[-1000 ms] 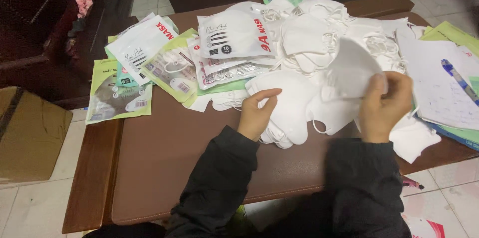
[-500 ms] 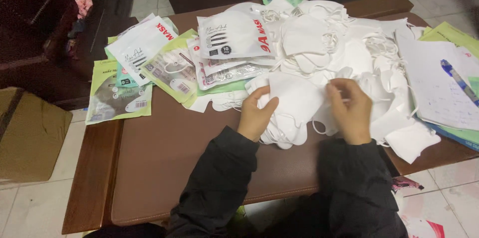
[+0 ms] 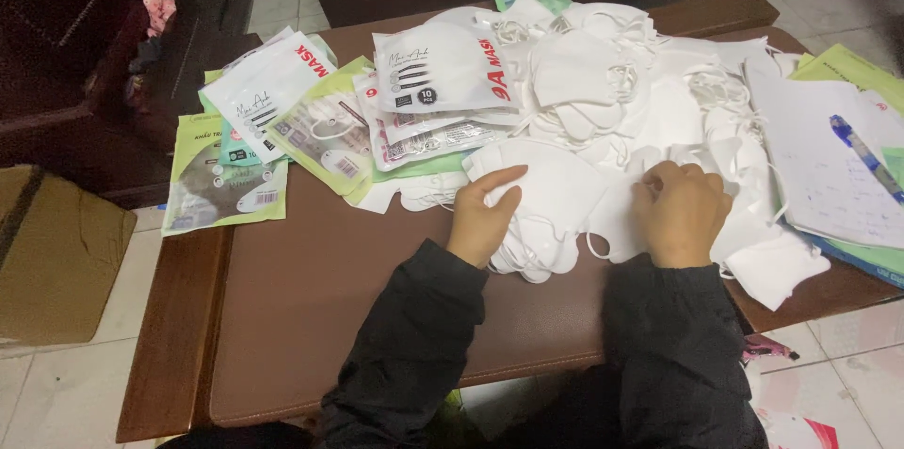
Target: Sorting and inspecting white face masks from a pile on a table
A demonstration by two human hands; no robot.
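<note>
Head view: left hand (image 3: 485,221) lies flat, fingers spread, pressing on a neat stack of white masks (image 3: 546,209) at the table's (image 3: 311,298) near middle; right hand (image 3: 680,214) rests palm-down with fingers curled on more masks just beside it, grip hidden so cannot tell if it pinches one. Judging by layout, a small stack is done, while the big loose heap of masks (image 3: 621,82) and the empty packets (image 3: 330,120) to the left remain unsorted.

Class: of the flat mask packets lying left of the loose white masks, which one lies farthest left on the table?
The green packet with a dark picture panel, overhanging the table's left edge; the others lie farther right.
</note>
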